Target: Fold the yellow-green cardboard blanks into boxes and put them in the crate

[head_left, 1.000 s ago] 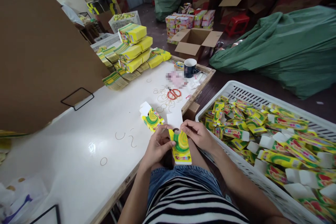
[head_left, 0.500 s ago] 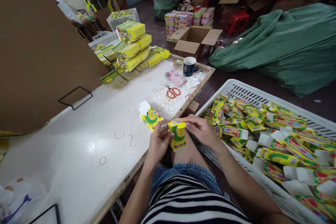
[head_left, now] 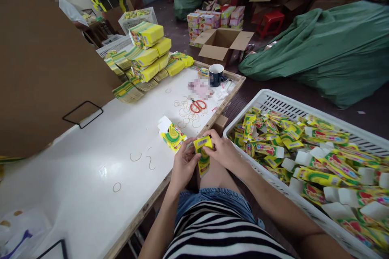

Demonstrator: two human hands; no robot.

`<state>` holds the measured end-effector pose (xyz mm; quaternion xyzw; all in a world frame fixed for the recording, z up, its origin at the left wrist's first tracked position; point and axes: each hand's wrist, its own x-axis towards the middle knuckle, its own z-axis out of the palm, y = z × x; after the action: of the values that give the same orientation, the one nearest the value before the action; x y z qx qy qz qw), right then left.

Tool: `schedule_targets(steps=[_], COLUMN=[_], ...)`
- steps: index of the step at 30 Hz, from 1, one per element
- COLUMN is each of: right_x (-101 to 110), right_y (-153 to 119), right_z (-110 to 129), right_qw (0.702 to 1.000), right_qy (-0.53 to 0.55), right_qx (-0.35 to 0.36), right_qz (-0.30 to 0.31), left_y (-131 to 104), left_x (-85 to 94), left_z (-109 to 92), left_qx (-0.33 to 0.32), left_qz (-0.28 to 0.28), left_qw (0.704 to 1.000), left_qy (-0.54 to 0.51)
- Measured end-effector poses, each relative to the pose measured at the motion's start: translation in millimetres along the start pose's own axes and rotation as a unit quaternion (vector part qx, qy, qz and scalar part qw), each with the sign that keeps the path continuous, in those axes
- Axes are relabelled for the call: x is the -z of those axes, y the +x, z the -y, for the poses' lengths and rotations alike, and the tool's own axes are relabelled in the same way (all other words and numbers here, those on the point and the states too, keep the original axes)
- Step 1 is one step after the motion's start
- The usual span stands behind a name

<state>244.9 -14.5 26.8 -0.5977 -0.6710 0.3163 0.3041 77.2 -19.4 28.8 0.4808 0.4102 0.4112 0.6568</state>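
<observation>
Above my lap, a small yellow and green printed carton (head_left: 203,162) is held between both hands, its barcode end facing up. My left hand (head_left: 184,164) grips its left side, thumb on the front panel. My right hand (head_left: 223,149) pinches the upper right edge near the barcode end. A second carton (head_left: 172,135) lies on the white table just beyond my left hand, its white flap open. To my right, a white plastic basket (head_left: 267,94) contains many similar cartons, several with white end flaps standing open.
Orange-handled scissors (head_left: 198,106) lie among loose rubber bands (head_left: 184,123) on the table (head_left: 91,210). A dark mug (head_left: 216,76) stands near the far corner. Stacked bundles of flat yellow cartons (head_left: 148,54) rise at the back. An open cardboard box (head_left: 214,52) and a green sack (head_left: 328,52) lie beyond.
The held carton has turned so its barcode end faces me more. My right hand has shifted left and closed its fingers on the upper edge. The view has moved slightly.
</observation>
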Motion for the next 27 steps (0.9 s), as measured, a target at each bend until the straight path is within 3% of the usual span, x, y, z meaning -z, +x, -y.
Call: schedule_targets(steps=[5, 9, 11, 13, 14, 16, 18, 22, 27], right_x=[2, -3, -1, 9, 17, 32, 39, 14, -43], right_y=[-2, -4, -6, -10, -12, -14, -14, -7, 14], right_z=[-12, -20, -21, -22, -23, -27, -32, -32, -21], right_qw=[0.992, 0.963, 0.961, 0.973, 0.974, 0.953, 0.936, 0.967, 0.979], right_qy=[0.112, 0.266, 0.273, 0.191, 0.126, -0.003, -0.065, 0.018, 0.126], right_qx=[0.06, 0.04, 0.029, 0.035, 0.038, 0.042, 0.047, 0.061, 0.029], right_qz=[-0.005, -0.02, -0.044, -0.125, -0.185, -0.299, -0.343, -0.247, -0.159], left_y=[3, 5, 7, 9, 11, 14, 15, 12, 4], left_x=[5.0, -3.5, -8.8, -7.2, -2.5, 13.9, 34.8, 62.0, 61.9], left_z=[-4, -2, 2, 5, 6, 7, 8, 13, 21], left_qx=[0.002, 0.006, -0.015, -0.057, -0.082, -0.119, -0.119, -0.059, -0.086], left_qz=[-0.009, 0.012, 0.005, -0.036, -0.07, -0.151, -0.203, -0.171, -0.146], left_qw=[1.0, 1.0, 1.0, 0.993, 0.981, 0.928, 0.86, 0.798, 0.761], left_qy=[-0.007, -0.014, 0.014, 0.097, 0.163, 0.319, 0.452, 0.575, 0.626])
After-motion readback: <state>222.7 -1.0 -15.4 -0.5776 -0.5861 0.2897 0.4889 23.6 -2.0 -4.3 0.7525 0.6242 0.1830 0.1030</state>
